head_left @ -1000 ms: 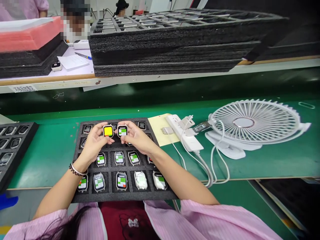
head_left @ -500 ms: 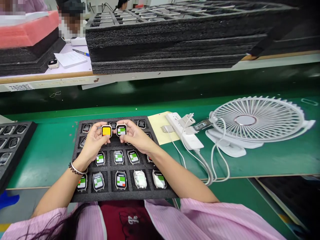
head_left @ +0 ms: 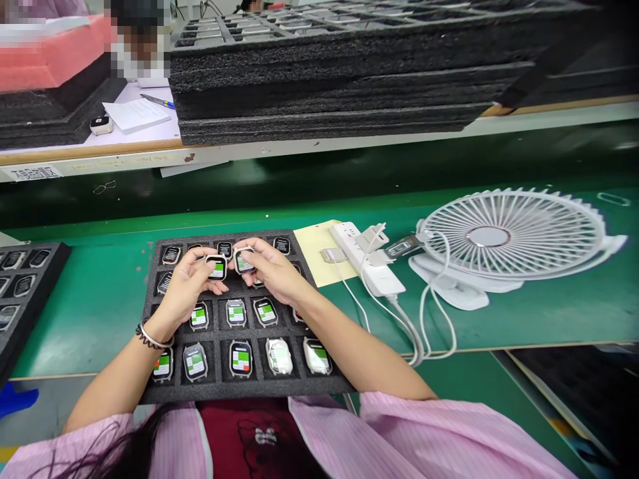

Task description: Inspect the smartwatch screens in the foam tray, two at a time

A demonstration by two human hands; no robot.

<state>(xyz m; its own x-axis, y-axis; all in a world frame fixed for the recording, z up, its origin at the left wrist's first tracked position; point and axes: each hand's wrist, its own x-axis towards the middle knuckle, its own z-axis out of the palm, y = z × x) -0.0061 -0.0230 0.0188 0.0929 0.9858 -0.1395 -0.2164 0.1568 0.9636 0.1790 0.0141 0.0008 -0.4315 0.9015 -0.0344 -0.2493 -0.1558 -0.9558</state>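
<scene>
My left hand [head_left: 182,289] pinches a small smartwatch body [head_left: 217,267] whose screen shows green and white. My right hand [head_left: 272,269] holds a second watch body [head_left: 244,261] right beside it. Both hands hover over the upper middle of a black foam tray [head_left: 219,392] on the green bench. The tray's pockets hold several more watch bodies [head_left: 241,358] with lit screens; a few lie face down [head_left: 279,356].
Another foam tray [head_left: 20,293] with watches lies at the left edge. To the right are a yellow card [head_left: 314,249], a white power strip [head_left: 367,266] with cables, and a white fan [head_left: 509,239]. Stacked black foam trays [head_left: 324,86] fill the shelf above. Another person sits behind the shelf.
The screen of the watch in my left hand has gone from yellow to a green and white display. Both hands have dropped slightly toward the tray.
</scene>
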